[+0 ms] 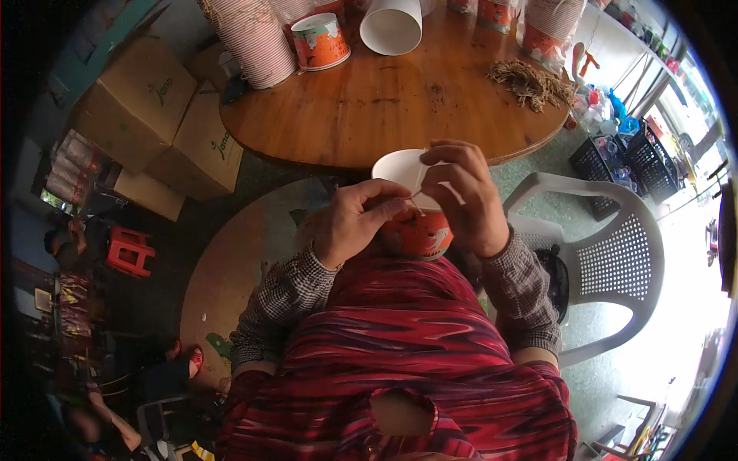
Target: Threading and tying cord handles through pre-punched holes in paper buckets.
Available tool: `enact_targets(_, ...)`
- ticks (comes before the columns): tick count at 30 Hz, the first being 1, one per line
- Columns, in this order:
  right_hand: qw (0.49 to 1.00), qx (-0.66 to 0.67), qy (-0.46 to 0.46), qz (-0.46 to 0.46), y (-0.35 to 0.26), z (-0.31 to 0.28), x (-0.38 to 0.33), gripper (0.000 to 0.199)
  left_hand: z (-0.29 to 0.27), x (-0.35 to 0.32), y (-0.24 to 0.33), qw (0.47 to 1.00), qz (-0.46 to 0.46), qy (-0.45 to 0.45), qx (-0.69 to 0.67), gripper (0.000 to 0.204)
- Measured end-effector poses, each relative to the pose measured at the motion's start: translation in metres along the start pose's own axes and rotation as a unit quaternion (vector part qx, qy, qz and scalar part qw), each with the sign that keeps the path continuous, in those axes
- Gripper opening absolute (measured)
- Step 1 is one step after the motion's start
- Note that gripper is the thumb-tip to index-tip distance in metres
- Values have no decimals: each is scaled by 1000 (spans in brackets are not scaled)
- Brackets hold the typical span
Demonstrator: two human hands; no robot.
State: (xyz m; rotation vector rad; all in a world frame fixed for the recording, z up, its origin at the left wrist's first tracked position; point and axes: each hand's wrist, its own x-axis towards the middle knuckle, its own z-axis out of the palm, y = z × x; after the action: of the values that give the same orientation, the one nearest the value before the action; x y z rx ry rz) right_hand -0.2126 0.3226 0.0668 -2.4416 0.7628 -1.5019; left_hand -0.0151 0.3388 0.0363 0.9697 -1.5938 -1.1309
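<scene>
A paper bucket (419, 234) with an orange-red printed outside and a white inside rests on my lap, its mouth facing up and away. My left hand (357, 219) is closed at its rim, thumb and forefinger pinching a thin twine (416, 201). Across the mouth, my right hand (467, 196) is also closed, its thumb and fingertips drawing up the twine's other part. Between the two hands the twine runs over the near rim. Whether it passes through a hole there is too small to tell.
On the wooden table (384, 115) ahead stand a tall stack of buckets (250, 38), a single orange-and-green bucket (321, 44), a white bucket (390, 29) on its side and a bundle of twine (533, 83). Cardboard boxes (146, 107) stand left, a plastic chair (619, 253) right.
</scene>
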Motion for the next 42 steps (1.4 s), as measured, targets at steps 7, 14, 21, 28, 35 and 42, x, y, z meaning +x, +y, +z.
enact_targets(7, 1000, -14, 2, 4, 7, -2, -6, 13, -16, 4, 7, 971, 102, 17, 216, 11)
enact_targets(14, 988, 113, -31, 98, 14, 19, -27, 8, -27, 8, 24, 988, 44, -13, 145, 12)
enact_targets(21, 970, 135, -28, 199, 14, 32, -38, 8, -29, 7, 10, 997, -44, -66, -1, 16)
enact_targets(28, 998, 7, -29, 58, 7, 27, -30, 17, -30, 6, 11, 975, -100, -27, -198, 20)
enact_targets(35, 994, -73, -25, -80, -8, 27, -13, 24, -11, -1, 22, 994, -54, -71, -64, 21)
enact_targets(42, 1000, 14, -12, 21, -1, 26, -11, 17, -9, -2, 19, 994, -51, -84, 57, 18)
